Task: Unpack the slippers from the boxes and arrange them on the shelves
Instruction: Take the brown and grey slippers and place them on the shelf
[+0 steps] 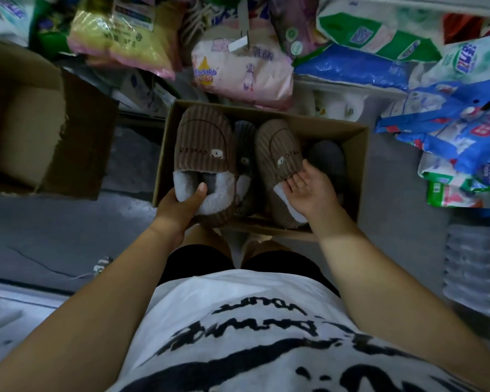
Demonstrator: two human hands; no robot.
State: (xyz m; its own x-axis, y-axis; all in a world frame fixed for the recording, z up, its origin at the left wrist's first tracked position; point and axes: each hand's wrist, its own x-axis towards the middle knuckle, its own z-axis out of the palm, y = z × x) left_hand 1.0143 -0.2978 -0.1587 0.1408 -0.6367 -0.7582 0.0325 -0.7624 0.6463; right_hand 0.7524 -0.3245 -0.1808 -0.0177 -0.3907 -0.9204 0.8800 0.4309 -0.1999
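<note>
With left hand (178, 206) gripping first slipper (204, 142) by the heel in the box (359, 154), right hand (309, 188) flat, palm up, against second slipper (280, 159): slide fingers (291, 183) under, close, lift both.

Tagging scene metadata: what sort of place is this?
Likely a shop stockroom or aisle, not certain: heaps of sealed retail packs, an open cardboard box of new-looking slippers on the floor, another opened box beside it.
</note>
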